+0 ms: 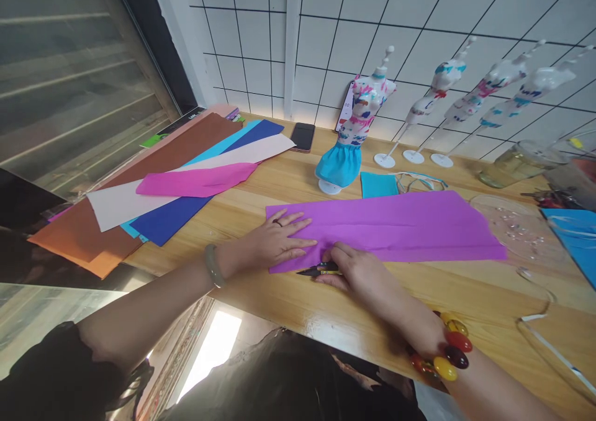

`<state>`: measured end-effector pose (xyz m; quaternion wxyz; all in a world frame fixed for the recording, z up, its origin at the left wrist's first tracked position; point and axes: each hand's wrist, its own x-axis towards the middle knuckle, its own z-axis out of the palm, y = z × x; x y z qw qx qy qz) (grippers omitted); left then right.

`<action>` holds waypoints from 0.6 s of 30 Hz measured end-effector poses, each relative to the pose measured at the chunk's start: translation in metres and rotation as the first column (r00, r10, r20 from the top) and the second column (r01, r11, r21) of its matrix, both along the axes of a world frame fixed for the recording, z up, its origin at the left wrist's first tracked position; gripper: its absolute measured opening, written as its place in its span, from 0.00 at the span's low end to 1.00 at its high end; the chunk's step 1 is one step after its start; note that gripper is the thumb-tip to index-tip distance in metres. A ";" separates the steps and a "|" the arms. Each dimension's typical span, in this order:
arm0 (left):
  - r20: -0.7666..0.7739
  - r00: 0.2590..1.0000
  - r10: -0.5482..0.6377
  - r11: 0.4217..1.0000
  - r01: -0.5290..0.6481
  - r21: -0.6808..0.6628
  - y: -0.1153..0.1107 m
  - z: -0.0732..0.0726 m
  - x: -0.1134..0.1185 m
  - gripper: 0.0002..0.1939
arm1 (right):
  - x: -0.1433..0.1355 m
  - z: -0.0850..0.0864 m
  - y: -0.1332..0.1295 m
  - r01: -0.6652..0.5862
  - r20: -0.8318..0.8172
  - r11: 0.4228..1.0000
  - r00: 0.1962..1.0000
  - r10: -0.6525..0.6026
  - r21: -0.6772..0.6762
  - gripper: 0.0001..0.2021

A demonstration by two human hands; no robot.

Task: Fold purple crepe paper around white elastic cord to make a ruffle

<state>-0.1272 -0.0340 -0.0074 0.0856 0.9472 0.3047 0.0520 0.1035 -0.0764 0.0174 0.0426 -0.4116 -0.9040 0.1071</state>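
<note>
A long piece of purple fabric (395, 228) lies across the wooden table in front of me. My left hand (282, 238) rests flat on its left end, fingers spread, a ring and a bangle on that arm. At the fabric's lower edge, just beside the left fingertips, my right hand (358, 272) is closed around small black scissors (310, 272) with yellow marking. Their dark pointed tip faces left. The fingers hide most of the handles, and I cannot tell whether the blades hold fabric.
Folded fabrics in brown, blue, white and pink (200, 180) lie at the left. A dress form in a turquoise skirt (339, 163) stands behind the purple piece, near a phone (303, 137). More forms (500, 82), a glass jar (519, 163) and a clear dish (521, 228) are rightward.
</note>
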 end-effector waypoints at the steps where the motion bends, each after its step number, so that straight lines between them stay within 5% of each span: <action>1: -0.001 1.000 0.001 1.000 -0.001 0.000 0.000 0.000 0.000 0.22 | 0.000 0.000 0.000 -0.002 -0.007 1.000 1.000 0.002 -0.001 0.17; 18: -0.001 0.999 -0.033 0.999 0.033 0.018 0.002 -0.002 -0.002 0.21 | 0.002 -0.006 0.001 -0.017 -0.061 1.000 0.998 0.019 0.021 0.16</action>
